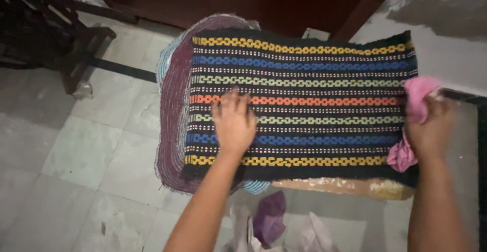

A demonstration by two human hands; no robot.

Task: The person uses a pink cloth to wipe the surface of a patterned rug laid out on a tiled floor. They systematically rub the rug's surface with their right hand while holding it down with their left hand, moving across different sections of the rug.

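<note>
Both hands rest on the striped mat (304, 99), left hand (234, 122) flat, right hand (431, 130) gripping pink cloth (413, 105).

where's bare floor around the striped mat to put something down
Bare tiles lie left of the striped mat, below the dark chair legs. Crowded near the bottom: purple rag and pale scraps. The left hand and right hand occupy the mat.

A single head-worn camera looks steeply down from close above the person's outstretched arms. It faces forward over a striped woven mat (299, 99) filling mid-frame, with tiled floor (76, 150) at left and a dark wooden door (243, 1) at the far edge.
</note>
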